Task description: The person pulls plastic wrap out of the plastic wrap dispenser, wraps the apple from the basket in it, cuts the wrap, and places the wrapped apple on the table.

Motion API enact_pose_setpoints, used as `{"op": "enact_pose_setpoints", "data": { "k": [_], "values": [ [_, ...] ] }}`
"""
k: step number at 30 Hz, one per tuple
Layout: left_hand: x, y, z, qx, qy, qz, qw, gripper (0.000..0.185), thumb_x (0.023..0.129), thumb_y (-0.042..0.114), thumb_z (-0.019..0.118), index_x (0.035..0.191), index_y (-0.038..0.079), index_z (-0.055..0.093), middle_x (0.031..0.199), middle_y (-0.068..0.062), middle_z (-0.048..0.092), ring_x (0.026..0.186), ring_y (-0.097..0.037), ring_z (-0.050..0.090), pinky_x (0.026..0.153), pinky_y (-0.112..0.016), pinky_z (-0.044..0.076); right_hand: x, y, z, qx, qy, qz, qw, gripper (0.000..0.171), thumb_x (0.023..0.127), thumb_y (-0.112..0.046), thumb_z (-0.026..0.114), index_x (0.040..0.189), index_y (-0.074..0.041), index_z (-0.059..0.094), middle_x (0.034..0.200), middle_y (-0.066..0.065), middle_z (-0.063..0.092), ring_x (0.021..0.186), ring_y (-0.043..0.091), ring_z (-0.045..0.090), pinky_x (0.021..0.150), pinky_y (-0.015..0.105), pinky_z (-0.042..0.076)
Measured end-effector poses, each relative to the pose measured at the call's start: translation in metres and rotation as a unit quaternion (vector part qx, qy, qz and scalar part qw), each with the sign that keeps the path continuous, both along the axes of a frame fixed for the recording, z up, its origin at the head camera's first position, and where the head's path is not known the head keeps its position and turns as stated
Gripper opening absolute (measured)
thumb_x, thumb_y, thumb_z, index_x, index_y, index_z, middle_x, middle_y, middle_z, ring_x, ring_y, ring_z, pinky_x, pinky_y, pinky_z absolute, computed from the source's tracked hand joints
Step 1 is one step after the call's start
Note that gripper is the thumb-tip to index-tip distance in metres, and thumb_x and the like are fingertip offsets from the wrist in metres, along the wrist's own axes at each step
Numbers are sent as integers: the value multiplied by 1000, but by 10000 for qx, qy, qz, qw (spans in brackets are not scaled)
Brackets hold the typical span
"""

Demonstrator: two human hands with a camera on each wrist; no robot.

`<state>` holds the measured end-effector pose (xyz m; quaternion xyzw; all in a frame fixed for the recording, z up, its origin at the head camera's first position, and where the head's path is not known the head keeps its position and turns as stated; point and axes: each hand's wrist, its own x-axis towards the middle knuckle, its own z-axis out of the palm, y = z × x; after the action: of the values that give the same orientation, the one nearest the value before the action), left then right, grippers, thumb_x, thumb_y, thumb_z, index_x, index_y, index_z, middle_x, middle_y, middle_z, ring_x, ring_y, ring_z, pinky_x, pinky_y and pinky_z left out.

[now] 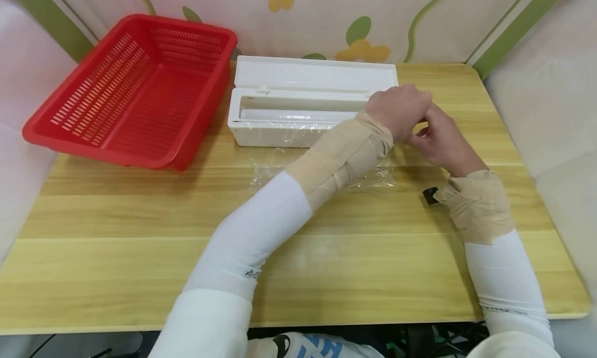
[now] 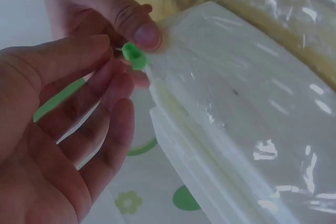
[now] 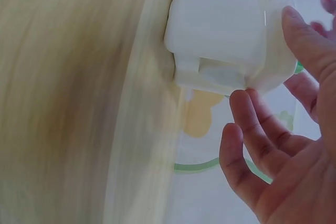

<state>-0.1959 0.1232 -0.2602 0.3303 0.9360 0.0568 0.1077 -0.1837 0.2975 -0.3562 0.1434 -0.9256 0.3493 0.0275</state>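
Note:
A white cling film box (image 1: 275,137) stands on the table with its lid (image 1: 317,73) tipped open at the back. Clear cling film (image 2: 273,114) drapes over the box's front and spreads onto the table. At the box's right end my left hand (image 1: 401,109) pinches at a small green plastic piece (image 2: 135,57) between thumb and forefinger, its other fingers loosely bent. Beside it, my right hand (image 1: 445,145) grips the box's end corner, the thumb on the film-covered edge. In the right wrist view the right hand's remaining fingers (image 3: 244,111) curve loosely near the box's end.
A red plastic basket (image 1: 186,135) stands on the left of the wooden table (image 1: 354,275). A flower-patterned wall covering (image 1: 312,16) rises behind the box. A small black tab (image 1: 430,195) sticks out by my right wrist wrap.

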Motion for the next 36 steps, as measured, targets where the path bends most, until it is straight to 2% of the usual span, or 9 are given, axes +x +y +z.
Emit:
{"op": "enact_pose_setpoints", "data": {
  "k": [2, 7, 15, 22, 27, 31, 33, 36],
  "values": [
    [1, 3, -3, -36, 101, 95, 9999, 29, 106, 17, 59, 131, 28, 68, 132, 10, 72, 116, -14, 70, 96, -36, 60, -1, -1, 0, -34, 0, -3, 10000, 43, 95, -7, 76, 134, -7, 59, 114, -17, 55, 99, -3, 52, 76, 9, 44],
    [-1, 8, -9, 141, 300, 239, 9992, 28, 105, 16, 59, 126, 30, 72, 127, 11, 74, 115, -14, 72, 93, -36, 61, 1, 0, 0, -127, -157, -161, 9997, 44, 95, -7, 76, 135, -6, 60, 112, -21, 55, 99, -4, 53, 76, 7, 45],
    [-7, 13, -12, 181, 254, 202, 9993, 27, 102, 20, 67, 129, 28, 70, 127, 11, 72, 112, -10, 69, 91, -30, 59, 4, 1, -1, -251, -281, -268, 9989, 40, 96, -12, 77, 132, -8, 61, 114, -21, 58, 100, -4, 56, 78, 6, 47],
    [-10, 9, -15, 394, 170, -183, 9989, 28, 100, 18, 70, 129, 19, 70, 123, 5, 74, 102, -11, 67, 86, -26, 59, 7, -1, 1, -464, 44, -132, 9988, 40, 93, -5, 79, 131, -4, 67, 111, -26, 61, 98, -4, 61, 80, 7, 51],
    [-11, 4, -16, 489, 383, -539, 9966, 24, 107, 12, 61, 126, 19, 73, 122, 4, 77, 103, -11, 69, 88, -23, 57, 4, -2, 4, -550, 190, -164, 9982, 36, 89, 1, 81, 125, -1, 71, 106, -27, 62, 95, -5, 64, 80, 6, 52],
    [-11, -6, -21, 566, 468, -828, 9939, 29, 108, 8, 54, 123, 22, 75, 109, 5, 75, 91, -9, 60, 83, -23, 52, 3, -4, 1, -623, 129, -330, 9974, 36, 87, 0, 83, 122, -1, 74, 103, -30, 62, 93, -9, 63, 78, 6, 52],
    [-12, -12, -24, 654, 426, -962, 9923, 29, 107, 7, 56, 124, 23, 74, 106, 4, 74, 88, -9, 56, 83, -24, 50, 4, -7, -1, -652, 79, -392, 9971, 35, 87, -1, 85, 120, -1, 75, 103, -31, 62, 91, -9, 64, 77, 6, 52],
    [-14, -18, -25, 661, 408, -1146, 9904, 24, 104, 10, 65, 124, 20, 73, 110, 3, 74, 92, -11, 57, 86, -26, 51, 3, -10, -3, -654, 77, -411, 9970, 30, 86, -3, 86, 115, -2, 76, 102, -28, 62, 91, -5, 64, 78, 7, 52]
  ]
}}
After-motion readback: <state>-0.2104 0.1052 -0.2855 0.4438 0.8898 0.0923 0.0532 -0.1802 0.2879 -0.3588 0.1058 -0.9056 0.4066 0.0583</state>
